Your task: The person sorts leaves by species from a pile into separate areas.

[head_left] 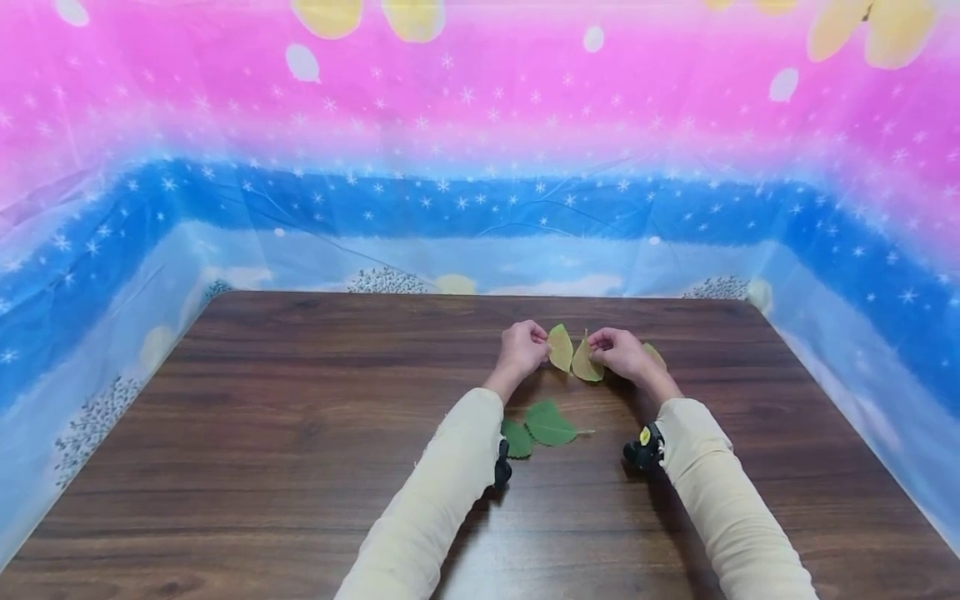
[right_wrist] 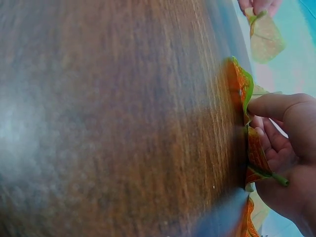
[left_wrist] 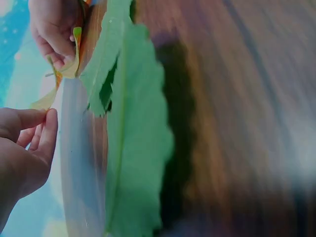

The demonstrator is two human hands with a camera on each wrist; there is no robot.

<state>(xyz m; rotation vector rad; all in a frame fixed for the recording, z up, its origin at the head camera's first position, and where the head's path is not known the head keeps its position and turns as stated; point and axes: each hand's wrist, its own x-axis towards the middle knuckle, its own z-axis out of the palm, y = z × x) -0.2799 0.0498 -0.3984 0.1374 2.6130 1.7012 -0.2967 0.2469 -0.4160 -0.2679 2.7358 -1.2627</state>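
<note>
My left hand (head_left: 521, 348) pinches the edge of a yellow-green leaf (head_left: 560, 348) between thumb and fingertips, over the far part of the table. Beside it, my right hand (head_left: 621, 353) pinches a second yellowish leaf (head_left: 585, 363), whose thin stem points up. Both leaves are side by side, their edges close together. In the left wrist view, thumb and index of the left hand (left_wrist: 24, 148) meet at the leaf's edge. The right wrist view shows the right hand (right_wrist: 291, 143) among curled leaves with orange-brown tints, partly covering one leaf (right_wrist: 259, 158).
Another yellowish leaf (head_left: 655, 356) lies partly hidden behind the right hand. Two green leaves (head_left: 551, 423) with toothed edges lie on the brown wooden table (head_left: 300, 450) between the forearms. A pink and blue patterned cloth (head_left: 465, 200) stands around the table's back and sides.
</note>
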